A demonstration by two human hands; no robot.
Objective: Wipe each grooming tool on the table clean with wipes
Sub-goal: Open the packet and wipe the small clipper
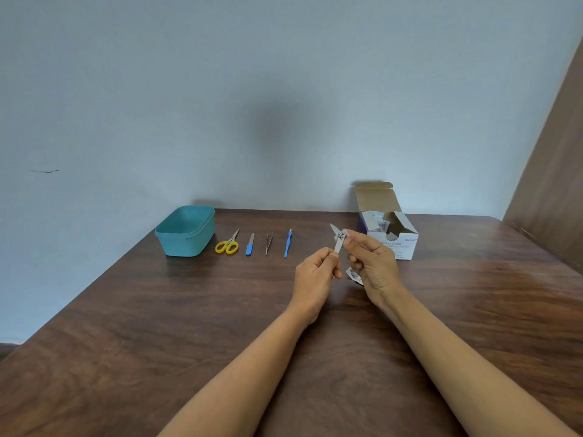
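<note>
Table (142,326), seen from the near edge. At 10 o'clock stands a teal tub (186,230). At its 3 o'clock lies a row, each item apart: yellow scissors (227,244), blue-handled file (250,245), tweezers (268,243), blue-handled pick (287,244). At centre, the left hand (315,275) pinches the lower end of a nail clipper (339,240) raised above the table and tilted towards 11 o'clock. The right hand (373,263) pinches its upper part. A torn wrapper (353,275) shows between the hands. At 2 o'clock stands an open swab box (397,244).
</note>
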